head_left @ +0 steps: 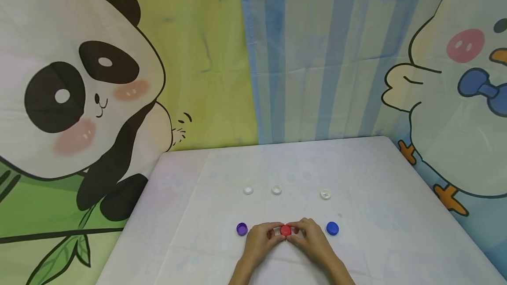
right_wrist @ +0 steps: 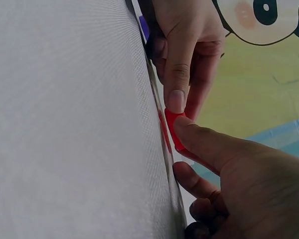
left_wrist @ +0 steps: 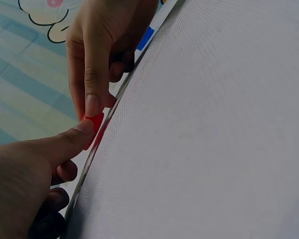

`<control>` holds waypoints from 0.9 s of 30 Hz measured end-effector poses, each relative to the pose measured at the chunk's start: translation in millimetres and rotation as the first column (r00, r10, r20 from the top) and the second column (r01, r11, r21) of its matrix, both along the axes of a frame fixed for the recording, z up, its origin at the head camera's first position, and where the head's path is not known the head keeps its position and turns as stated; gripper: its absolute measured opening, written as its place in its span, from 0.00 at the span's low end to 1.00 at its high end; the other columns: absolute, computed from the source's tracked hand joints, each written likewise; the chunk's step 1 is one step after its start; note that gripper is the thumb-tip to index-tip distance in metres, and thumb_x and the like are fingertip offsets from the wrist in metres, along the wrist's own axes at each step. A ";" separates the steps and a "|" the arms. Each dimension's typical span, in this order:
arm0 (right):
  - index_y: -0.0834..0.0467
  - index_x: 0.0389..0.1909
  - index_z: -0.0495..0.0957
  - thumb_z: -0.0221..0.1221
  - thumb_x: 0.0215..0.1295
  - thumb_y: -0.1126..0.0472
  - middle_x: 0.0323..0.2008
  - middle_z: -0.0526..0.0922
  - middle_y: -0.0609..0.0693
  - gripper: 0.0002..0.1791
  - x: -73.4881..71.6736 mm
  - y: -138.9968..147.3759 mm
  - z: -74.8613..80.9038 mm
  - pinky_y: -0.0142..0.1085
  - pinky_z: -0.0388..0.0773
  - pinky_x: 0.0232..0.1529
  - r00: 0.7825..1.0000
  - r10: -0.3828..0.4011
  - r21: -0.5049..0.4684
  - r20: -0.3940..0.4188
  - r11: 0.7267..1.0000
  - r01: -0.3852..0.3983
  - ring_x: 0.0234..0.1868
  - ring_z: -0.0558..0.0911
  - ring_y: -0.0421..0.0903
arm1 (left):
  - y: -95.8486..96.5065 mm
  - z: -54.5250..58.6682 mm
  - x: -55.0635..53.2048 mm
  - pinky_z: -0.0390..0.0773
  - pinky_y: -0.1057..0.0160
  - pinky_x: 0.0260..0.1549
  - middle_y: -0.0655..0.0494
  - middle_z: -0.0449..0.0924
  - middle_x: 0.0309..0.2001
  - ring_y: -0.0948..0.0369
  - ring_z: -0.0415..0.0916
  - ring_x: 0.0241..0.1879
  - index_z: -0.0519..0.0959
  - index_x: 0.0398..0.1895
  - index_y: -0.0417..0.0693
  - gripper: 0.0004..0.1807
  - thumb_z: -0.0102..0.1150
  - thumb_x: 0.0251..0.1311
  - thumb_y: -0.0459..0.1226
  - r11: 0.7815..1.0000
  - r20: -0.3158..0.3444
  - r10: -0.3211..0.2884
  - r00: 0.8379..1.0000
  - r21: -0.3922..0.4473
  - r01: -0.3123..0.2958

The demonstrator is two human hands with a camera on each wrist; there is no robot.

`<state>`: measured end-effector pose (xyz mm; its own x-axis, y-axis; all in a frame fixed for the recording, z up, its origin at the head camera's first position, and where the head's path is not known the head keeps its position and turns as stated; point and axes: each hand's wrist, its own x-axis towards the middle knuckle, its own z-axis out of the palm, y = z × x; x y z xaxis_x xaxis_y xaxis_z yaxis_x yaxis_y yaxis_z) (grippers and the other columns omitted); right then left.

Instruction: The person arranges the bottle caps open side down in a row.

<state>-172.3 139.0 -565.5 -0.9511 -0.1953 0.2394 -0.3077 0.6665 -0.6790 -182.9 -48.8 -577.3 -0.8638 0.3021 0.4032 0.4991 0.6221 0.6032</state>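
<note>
A small red bottle cap is pinched from both sides at the front middle of the table. My left hand holds its left side between thumb and finger, and my right hand does the same on the right. Both wrist views show the thumbs pressed against the red cap. Left of the left hand lies a purple cap, hollow side up. A blue cap lies just right of the right hand. Whether the red cap touches the table is hard to tell.
Farther back on the white table lie three small white round pieces: a left one, a middle one and a right one. Behind the table hangs a cartoon-printed curtain.
</note>
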 end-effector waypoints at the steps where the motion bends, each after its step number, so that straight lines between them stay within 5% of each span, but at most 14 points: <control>1: 0.46 0.37 0.82 0.66 0.46 0.49 0.23 0.69 0.32 0.15 0.1 0.1 -0.3 0.27 0.62 0.27 1.000 0.001 0.003 0.000 1.000 -0.001 0.26 0.64 0.34 | 0.1 0.1 0.1 0.58 0.79 0.15 0.69 0.68 0.13 0.78 0.57 0.14 0.82 0.39 0.59 0.17 0.66 0.42 0.47 1.000 0.001 0.001 1.000 -0.004 -0.001; 27: 0.51 0.39 0.80 0.68 0.43 0.53 0.24 0.70 0.35 0.18 0.6 0.0 -6.4 0.28 0.63 0.29 0.998 0.025 0.015 -0.057 1.000 -0.025 0.28 0.66 0.35 | 1.0 -0.4 1.0 0.58 0.77 0.16 0.70 0.67 0.13 0.78 0.56 0.14 0.82 0.39 0.58 0.17 0.67 0.42 0.48 0.998 -0.007 0.024 1.000 -0.063 -0.024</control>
